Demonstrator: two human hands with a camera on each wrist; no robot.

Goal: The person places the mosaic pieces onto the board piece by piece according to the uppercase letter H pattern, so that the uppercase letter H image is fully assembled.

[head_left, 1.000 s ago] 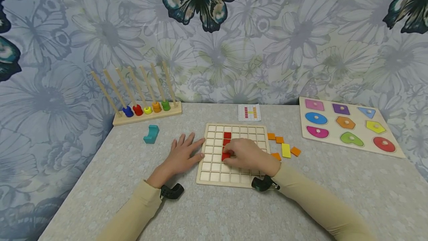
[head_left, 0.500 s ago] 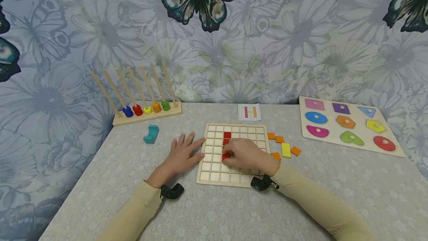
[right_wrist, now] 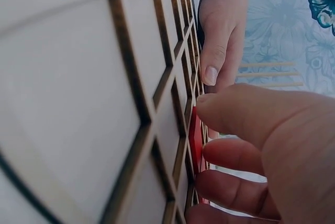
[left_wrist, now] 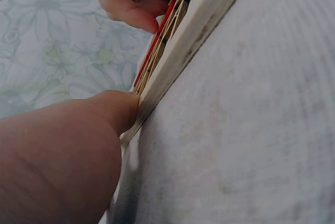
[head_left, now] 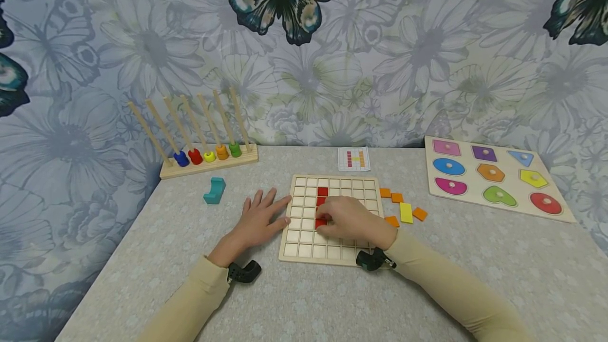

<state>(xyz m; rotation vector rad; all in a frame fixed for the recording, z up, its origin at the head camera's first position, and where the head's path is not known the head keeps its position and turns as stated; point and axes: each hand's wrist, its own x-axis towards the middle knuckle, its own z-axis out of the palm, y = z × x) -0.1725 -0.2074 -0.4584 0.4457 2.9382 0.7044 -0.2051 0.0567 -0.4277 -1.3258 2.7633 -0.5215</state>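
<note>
My left hand [head_left: 258, 223] lies with fingers spread on the table, its thumb and index fingertip touching the left edge of a wooden grid board [head_left: 323, 263]. Over the board's middle, my right hand [head_left: 353, 220] has bent fingers, with thumb and fingertips at a red square tile [head_left: 321, 222]. The right wrist view shows this red tile [right_wrist: 196, 140] low in its cell, between thumb and index finger. Farther up the same column sits another red tile [head_left: 323, 192], with more red just below it. My right hand covers part of that column and the cells beside it.
Right of the board lie several orange tiles [head_left: 397, 198] and a yellow tile [head_left: 406, 213]. A pattern card [head_left: 353, 159] is behind it. A shape puzzle [head_left: 503, 178] stands far right, a peg stacker [head_left: 209, 160] back left, and a teal block [head_left: 215, 190] in front of it.
</note>
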